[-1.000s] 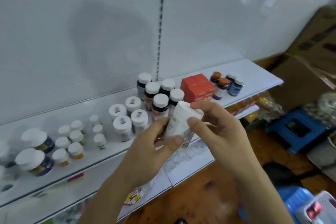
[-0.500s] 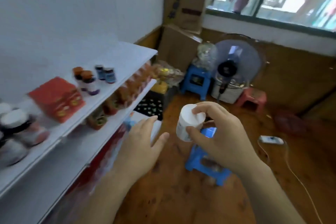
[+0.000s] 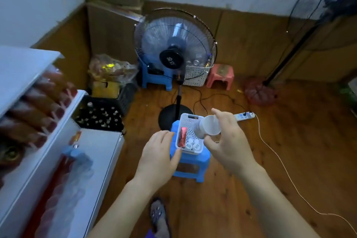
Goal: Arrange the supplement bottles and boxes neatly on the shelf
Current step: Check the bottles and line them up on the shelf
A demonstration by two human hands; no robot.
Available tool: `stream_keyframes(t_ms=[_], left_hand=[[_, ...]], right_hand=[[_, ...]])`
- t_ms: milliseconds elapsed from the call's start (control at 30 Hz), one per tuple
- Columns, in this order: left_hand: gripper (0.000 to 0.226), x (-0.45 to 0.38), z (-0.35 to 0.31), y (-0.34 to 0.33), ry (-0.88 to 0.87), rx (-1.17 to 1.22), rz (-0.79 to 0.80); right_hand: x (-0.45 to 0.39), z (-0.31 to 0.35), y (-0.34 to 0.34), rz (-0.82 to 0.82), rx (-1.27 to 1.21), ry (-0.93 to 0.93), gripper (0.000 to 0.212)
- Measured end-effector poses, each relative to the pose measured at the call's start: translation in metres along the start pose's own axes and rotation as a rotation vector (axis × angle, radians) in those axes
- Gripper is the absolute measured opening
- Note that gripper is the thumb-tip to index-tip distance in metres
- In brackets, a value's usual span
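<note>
View swung off shelf [image 3: 23, 67] — right hand [image 3: 228, 141] grips bottle [image 3: 207, 127]

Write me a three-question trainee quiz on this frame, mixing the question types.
1. True or false: the left hand holds a bottle.
2. Which hand has the white bottle in its grip?
A. left
B. right
C. both
3. Fill in: the white basket sits on a blue ____.

Key:
1. False. The left hand is open and holds nothing.
2. B. The right hand holds it above the basket.
3. Stool. The blue stool stands on the wooden floor in front of the fan.
</note>
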State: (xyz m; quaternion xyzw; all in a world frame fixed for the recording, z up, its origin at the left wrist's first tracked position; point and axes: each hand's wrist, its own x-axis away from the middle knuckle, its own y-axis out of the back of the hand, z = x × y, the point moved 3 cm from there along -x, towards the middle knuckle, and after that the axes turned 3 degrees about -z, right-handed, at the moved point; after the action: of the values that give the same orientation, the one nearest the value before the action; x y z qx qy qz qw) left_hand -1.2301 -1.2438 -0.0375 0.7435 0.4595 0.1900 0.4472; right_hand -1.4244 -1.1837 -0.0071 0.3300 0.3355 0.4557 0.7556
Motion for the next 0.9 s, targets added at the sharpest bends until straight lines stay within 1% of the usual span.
stream_keyframes(t_ms=[200, 333, 467, 533, 667, 900], left_hand=[[0.046, -0.095, 0.04, -0.081, 0.017, -0.022, 0.141], [0.047, -0.134, 0.073, -0.126, 0.073, -0.053, 0.216], [0.051, -0.171, 0.106, -0.181, 0.138, -0.106, 0.28], [0.052, -0.184, 0.115, -0.207, 0.145, -0.095, 0.295], [0.062, -0.2, 0.138, -0.263, 0.18, -0.125, 0.322], [0.065, -0.198, 0.172, -0.344, 0.247, -0.107, 0.35]], right_hand=[[-0.08, -0.087, -0.08, 0.113, 0.111, -0.135, 0.068], [-0.113, -0.132, -0.136, 0.201, 0.16, -0.198, 0.068], [-0.138, -0.179, -0.198, 0.28, 0.252, -0.205, 0.051], [-0.145, -0.204, -0.227, 0.319, 0.286, -0.238, 0.047], [-0.148, -0.25, -0.289, 0.4, 0.311, -0.247, 0.051], [-0.144, -0.307, -0.369, 0.453, 0.311, -0.22, 0.053]])
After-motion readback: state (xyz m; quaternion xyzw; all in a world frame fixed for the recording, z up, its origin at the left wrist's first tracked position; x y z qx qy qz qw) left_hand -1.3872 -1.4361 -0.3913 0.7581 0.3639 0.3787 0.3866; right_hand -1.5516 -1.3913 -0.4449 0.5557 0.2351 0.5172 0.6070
